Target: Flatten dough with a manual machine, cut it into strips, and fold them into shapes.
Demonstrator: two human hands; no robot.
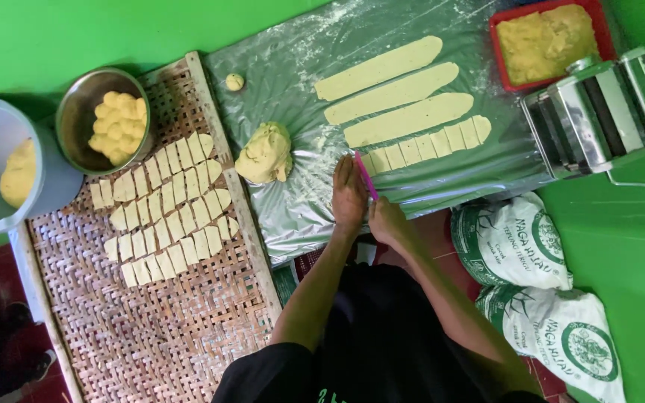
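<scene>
My left hand (349,195) lies flat, fingers together, on the floured plastic sheet (300,216), just left of a thin pink cutter (365,175). My right hand (386,220) grips the cutter's near end. Its blade stands at the left end of a yellow dough strip (427,142) that is cut into small rectangles. Three uncut long dough strips (397,93) lie beyond it. A lump of dough (265,153) sits to the left of my left hand.
A woven bamboo tray (166,328) on the left carries rows of cut dough pieces (162,213). Beside it stand a metal bowl of dough balls (110,123) and a grey bucket (9,168). A red dough tray (543,41), a roller machine (606,112) and two flour sacks (516,242) are right.
</scene>
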